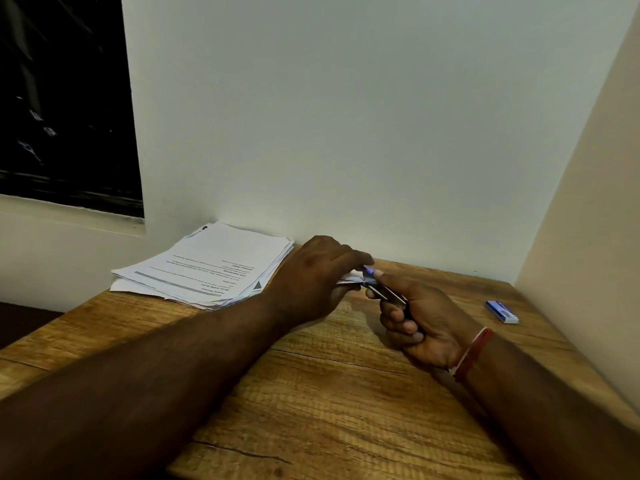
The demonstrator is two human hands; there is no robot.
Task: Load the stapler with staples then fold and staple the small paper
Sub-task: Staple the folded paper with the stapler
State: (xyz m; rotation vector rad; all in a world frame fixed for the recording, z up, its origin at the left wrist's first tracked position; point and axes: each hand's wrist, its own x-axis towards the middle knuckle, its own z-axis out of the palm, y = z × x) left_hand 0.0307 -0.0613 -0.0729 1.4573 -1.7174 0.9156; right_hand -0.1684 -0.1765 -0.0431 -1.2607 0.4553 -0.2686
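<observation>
Head view: you look down on a wooden table (311, 403) set into a wall corner; clock directions are read from the table's middle.
Left hand: your left hand (317, 275) lies at 12 o'clock, back turned up, fingers curled and pinching the small paper.
Small paper: the small paper (349, 277) is white and mostly hidden under your left fingers. Its free edge meets the nose of the stapler. Whether it is folded, you cannot tell.
Right hand: your right hand (422, 323) lies at 1 o'clock, fingers wrapped round the stapler.
Stapler: the stapler (386, 294) is small, metal and dark, with a bluish tip. Its nose points toward 10 o'clock, touching the paper.
Wrist band: a red band (472, 353) circles your right wrist.
Staple box: the blue-and-white staple box (502, 312) lies flat at 2 o'clock, well apart from both hands, near the right wall.
Paper stack: a pile of printed sheets (207, 268) sits at 11 o'clock against the back wall, just beside your left hand.
Window: a dark pane (62, 98) is on the wall beyond, toward 10 o'clock.
</observation>
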